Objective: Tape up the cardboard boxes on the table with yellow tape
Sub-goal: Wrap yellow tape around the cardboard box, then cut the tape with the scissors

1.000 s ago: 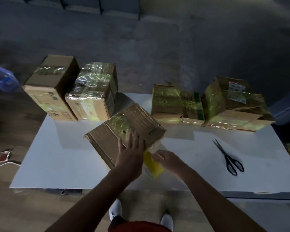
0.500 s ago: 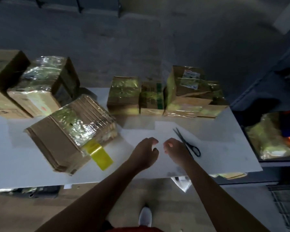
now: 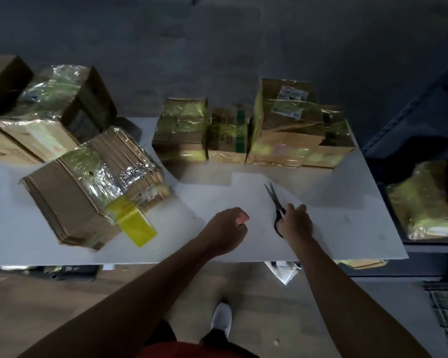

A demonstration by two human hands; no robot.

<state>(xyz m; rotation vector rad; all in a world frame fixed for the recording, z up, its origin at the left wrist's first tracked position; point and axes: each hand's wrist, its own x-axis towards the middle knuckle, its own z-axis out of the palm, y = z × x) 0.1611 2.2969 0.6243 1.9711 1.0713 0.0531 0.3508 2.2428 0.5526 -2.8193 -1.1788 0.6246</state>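
Reaching further right than half a second ago, the right hand (image 3: 296, 224) now covers the handles of the black scissors (image 3: 273, 196), where before it hung just short of them. Its fingers bend down round the handles; whether any pass through the loops cannot be told. The scissors lie flat on the white table (image 3: 347, 228), blades pointing away from the person.

The left hand (image 3: 225, 229) hovers over the table's near edge, well apart from the scissors, its fingers curled tighter into a fist than before and holding nothing.

The cardboard box (image 3: 70, 200) sits tilted on the table's left part as it did earlier, untouched by either hand. A loose strip of yellow tape (image 3: 137, 224) hangs from its near corner onto the table. Behind it stand two wrapped boxes (image 3: 49, 117), and a row of taped boxes (image 3: 282, 140) lines the far edge.
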